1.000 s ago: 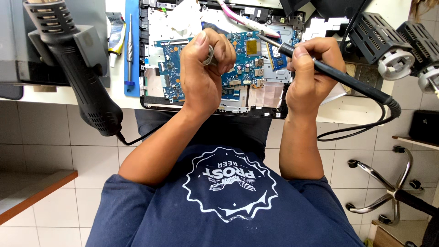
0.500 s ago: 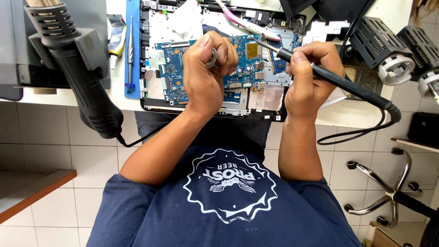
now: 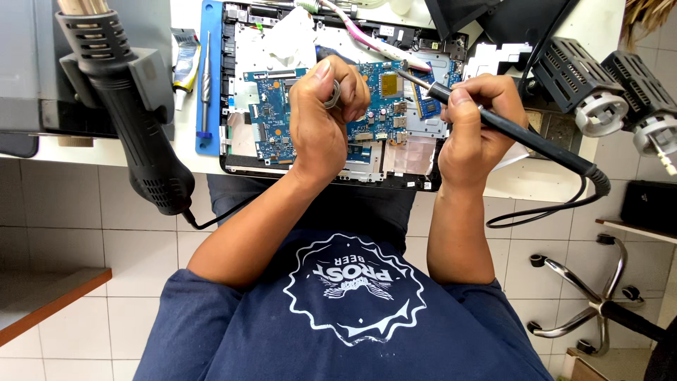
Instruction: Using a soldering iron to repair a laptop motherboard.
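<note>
My left hand (image 3: 321,123) hovers over the blue circuit board (image 3: 271,116) of an opened laptop (image 3: 395,166) and pinches a small coil of solder wire (image 3: 335,93) between thumb and fingers. My right hand (image 3: 479,130) grips a black soldering iron (image 3: 529,141) like a pen. Its metal tip (image 3: 403,73) points left at the board's upper right part, close to the fingertips of my left hand. The iron's cable (image 3: 564,204) loops off the table edge at the right.
A black hot-air gun (image 3: 134,127) hangs in a grey holder at the left. A blue mat (image 3: 209,134) carries a screwdriver (image 3: 205,77) next to a small tube (image 3: 185,67). Two black lamp heads (image 3: 575,81) stand at right. A chair base (image 3: 599,282) is on the tiled floor.
Both hands have stayed over the board with the same grips. They sit slightly lower in the picture, and the iron tip has drawn a little closer to my left hand.
</note>
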